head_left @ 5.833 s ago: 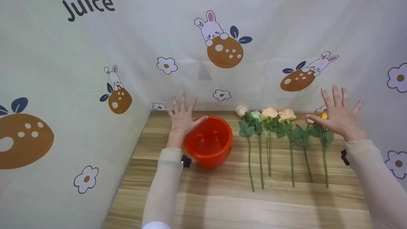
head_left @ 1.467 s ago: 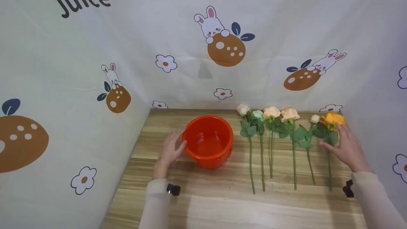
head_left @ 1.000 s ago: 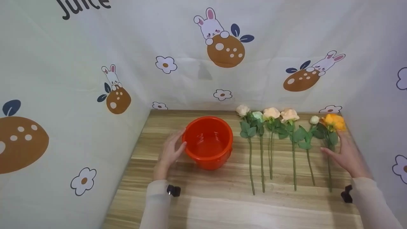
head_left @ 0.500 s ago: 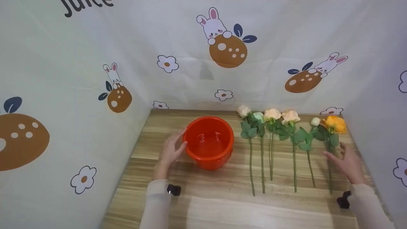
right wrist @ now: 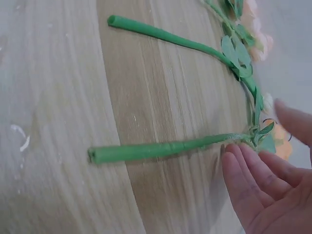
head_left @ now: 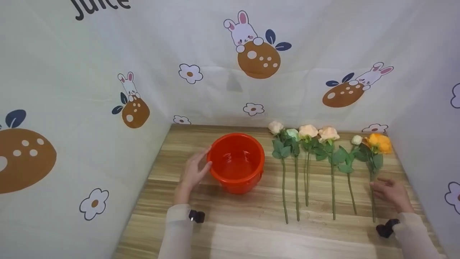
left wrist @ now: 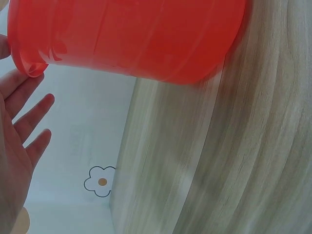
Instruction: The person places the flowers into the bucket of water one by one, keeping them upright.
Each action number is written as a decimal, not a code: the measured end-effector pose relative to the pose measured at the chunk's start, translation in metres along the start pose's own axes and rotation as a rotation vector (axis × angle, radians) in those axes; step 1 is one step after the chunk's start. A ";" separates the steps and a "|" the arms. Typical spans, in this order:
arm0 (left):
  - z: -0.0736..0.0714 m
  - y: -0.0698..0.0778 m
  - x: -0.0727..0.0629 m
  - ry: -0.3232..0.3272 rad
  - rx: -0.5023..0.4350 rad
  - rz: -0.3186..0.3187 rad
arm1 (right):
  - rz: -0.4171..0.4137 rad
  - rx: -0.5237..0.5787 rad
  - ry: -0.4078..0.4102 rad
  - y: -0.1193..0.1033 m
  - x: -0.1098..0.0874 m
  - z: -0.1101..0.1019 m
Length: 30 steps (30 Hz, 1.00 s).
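Observation:
A red plastic bucket (head_left: 235,183) stands upright on the wooden table. My left hand (head_left: 194,171) rests at its left side, fingers fairly straight; in the left wrist view the fingertips (left wrist: 36,80) meet the outside of the rim. On the right lies an artificial orange flower (head_left: 379,142) with a long green stem (right wrist: 146,151). Beside that stem is my right hand (head_left: 393,192). The right wrist view shows its fingers (right wrist: 243,180) alongside the stem, thumb (right wrist: 295,119) apart on the other side; whether they touch it I cannot tell.
Several more artificial flowers lie in a row between bucket and orange flower, among them a white bud (head_left: 356,140), a peach rose (head_left: 329,133) and a pale green flower (head_left: 293,134). A printed cloth (head_left: 212,97) hangs behind the table (head_left: 258,233) and along both sides.
From above the table, my hands have come down, the left to the bucket's side, the right to the orange flower. Lately the right hand has slid toward me along its stem; the left has stayed.

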<state>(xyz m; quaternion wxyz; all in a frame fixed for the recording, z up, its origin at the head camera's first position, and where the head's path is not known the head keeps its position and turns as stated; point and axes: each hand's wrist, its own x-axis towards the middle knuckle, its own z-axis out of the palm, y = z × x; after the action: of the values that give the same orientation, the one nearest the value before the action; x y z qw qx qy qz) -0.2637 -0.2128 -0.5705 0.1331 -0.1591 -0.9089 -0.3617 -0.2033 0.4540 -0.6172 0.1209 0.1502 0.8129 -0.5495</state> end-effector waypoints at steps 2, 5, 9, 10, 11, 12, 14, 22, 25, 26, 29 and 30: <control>0.001 0.000 -0.001 -0.003 -0.006 0.005 | 0.022 0.045 -0.016 0.004 0.001 -0.001; 0.001 0.000 -0.002 -0.001 0.006 0.011 | 0.059 0.082 -0.018 0.007 0.002 -0.001; 0.002 0.000 -0.002 0.003 0.020 0.011 | 0.085 0.091 0.022 0.007 0.002 0.001; 0.002 0.001 -0.002 0.002 0.019 0.007 | 0.092 0.099 0.034 0.007 0.003 0.002; 0.002 0.001 -0.002 0.000 0.017 0.004 | 0.099 0.099 0.046 0.007 0.003 0.003; 0.002 0.001 -0.002 0.001 0.014 0.005 | 0.106 0.095 0.057 0.007 0.003 0.003; 0.002 0.001 -0.002 0.006 0.010 0.008 | 0.117 0.087 0.072 0.007 0.004 0.004; 0.002 0.000 -0.003 0.002 -0.003 -0.003 | 0.095 0.212 0.043 0.007 0.004 0.008; 0.002 0.000 -0.002 0.004 -0.015 -0.010 | 0.088 0.263 0.025 0.005 0.004 0.009; 0.002 0.000 -0.001 0.006 -0.016 -0.008 | 0.089 0.272 0.022 0.005 0.005 0.009; 0.001 0.000 0.000 0.008 -0.022 -0.014 | 0.093 0.270 0.017 0.003 0.005 0.009; 0.001 -0.001 0.000 0.007 -0.023 -0.017 | 0.096 0.267 0.013 0.003 0.005 0.009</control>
<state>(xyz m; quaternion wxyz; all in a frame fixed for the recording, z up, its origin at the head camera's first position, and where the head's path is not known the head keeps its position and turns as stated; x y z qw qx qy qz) -0.2642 -0.2123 -0.5718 0.1313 -0.1519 -0.9055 -0.3739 -0.2063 0.4469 -0.6251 0.1210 0.2073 0.7251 -0.6454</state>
